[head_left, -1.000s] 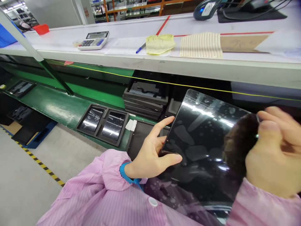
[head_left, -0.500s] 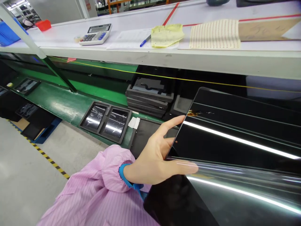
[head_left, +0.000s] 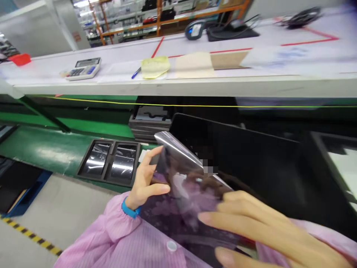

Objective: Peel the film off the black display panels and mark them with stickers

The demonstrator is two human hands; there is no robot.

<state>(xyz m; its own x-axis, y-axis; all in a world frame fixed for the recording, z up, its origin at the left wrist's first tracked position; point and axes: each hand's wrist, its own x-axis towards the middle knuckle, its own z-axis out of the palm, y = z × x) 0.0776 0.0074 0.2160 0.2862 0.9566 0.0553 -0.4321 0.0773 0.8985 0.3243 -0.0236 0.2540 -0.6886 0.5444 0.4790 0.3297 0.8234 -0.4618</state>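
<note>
A glossy black display panel point(head_left: 178, 193) is tilted in front of me, and its surface mirrors my pink sleeve. My left hand point(head_left: 146, 178) pinches its upper left edge between thumb and fingers. My right hand point(head_left: 259, 227) is blurred at the lower right, with fingers spread across the panel's lower part and the thumb below. Behind the panel stands a larger flat black sheet point(head_left: 245, 163), apart from both hands. A blue wrist cuff point(head_left: 129, 209) circles my left sleeve.
Below the white bench edge point(head_left: 178, 87) sit a dark tray point(head_left: 108, 160) with two glossy panels and a stack of black trays point(head_left: 149, 124). A calculator point(head_left: 83, 69), yellow note point(head_left: 154, 67) and scanner point(head_left: 195, 29) lie on the bench.
The panel has swung down and turned, and now mirrors my sleeve instead of the ceiling lights. My right hand has come back into view at the lower right. The view has shifted.
</note>
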